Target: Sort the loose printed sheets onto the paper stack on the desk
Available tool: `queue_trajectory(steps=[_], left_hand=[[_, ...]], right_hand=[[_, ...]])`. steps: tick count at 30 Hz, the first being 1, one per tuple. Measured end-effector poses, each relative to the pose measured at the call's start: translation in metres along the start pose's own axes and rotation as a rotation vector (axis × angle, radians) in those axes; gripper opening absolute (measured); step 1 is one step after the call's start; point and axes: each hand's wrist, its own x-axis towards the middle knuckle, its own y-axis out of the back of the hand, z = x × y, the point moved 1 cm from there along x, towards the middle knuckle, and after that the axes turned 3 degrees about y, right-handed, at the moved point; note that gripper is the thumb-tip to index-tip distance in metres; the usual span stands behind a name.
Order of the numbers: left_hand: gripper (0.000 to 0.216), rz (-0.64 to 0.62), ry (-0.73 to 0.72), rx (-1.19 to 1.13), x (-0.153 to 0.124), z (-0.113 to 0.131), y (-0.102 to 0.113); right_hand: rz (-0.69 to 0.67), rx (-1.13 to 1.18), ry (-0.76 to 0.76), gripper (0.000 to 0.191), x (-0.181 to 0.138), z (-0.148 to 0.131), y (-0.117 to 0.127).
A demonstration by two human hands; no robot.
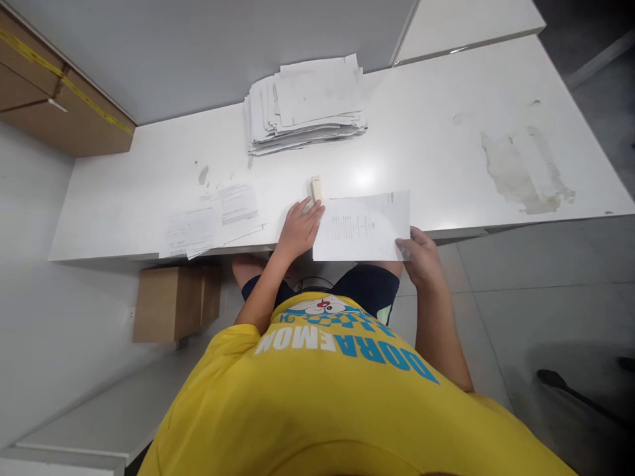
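Note:
A printed sheet of paper [364,225] lies at the front edge of the white table [436,132], partly overhanging it. My right hand [421,254] pinches the sheet's right front corner, fingers closed on it. My left hand [299,228] rests on the table at the sheet's left edge, fingers stretched toward a small cream stapler [316,188] just beyond the fingertips. Whether the fingertips touch the stapler is unclear.
A thick stack of papers [307,102] sits at the back of the table. A few loose sheets [213,221] lie at the left front. A cardboard box [171,301] stands under the table on the left. Stains [520,172] mark the right side.

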Motion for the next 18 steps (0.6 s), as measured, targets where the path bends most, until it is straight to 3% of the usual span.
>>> queue_trajectory(steps=[14, 18], left_hand=[[0.045, 0.087, -0.035, -0.018, 0.006, 0.01, -0.017], [0.048, 0.11, -0.048, 0.022, 0.001, 0.011, -0.018]], right_hand=[[0.047, -0.087, 0.044, 0.03, 0.01, -0.006, 0.008], [0.13, -0.213, 0.17, 0.02, 0.004, -0.014, 0.011]])
